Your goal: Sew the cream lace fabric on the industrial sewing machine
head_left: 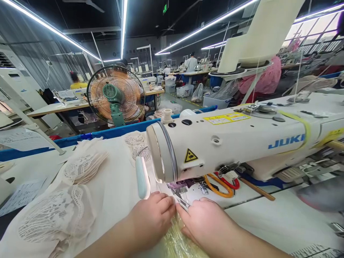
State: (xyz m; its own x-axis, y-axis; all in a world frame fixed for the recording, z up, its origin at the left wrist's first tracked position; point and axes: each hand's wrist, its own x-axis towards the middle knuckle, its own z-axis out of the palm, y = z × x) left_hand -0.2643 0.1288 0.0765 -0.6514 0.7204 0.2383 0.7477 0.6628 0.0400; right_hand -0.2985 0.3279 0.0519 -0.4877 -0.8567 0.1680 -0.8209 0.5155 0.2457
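Note:
My left hand (153, 216) lies closed at the front of the sewing machine head (193, 143), its fingers bent and pressed together. What it pinches, if anything, is hidden under the fingers. Close beside it, my right hand (208, 220) is closed around slim metal tweezers (183, 203), whose tips point toward the needle area. Shiny, clear yellowish plastic (176, 236) spreads below and between both hands. A pale blue-green lever pad (142, 177) hangs just beyond my left hand. Orange-handled scissors (219, 190) lie under the machine arm.
Stacked beige lace pieces (80, 166) lie on the left of the white table, with another lace piece (137, 143) behind the machine. A large fan (115, 93) stands beyond the blue table edge. Thread cones (264, 32) rise at the right. Other people sit farther back.

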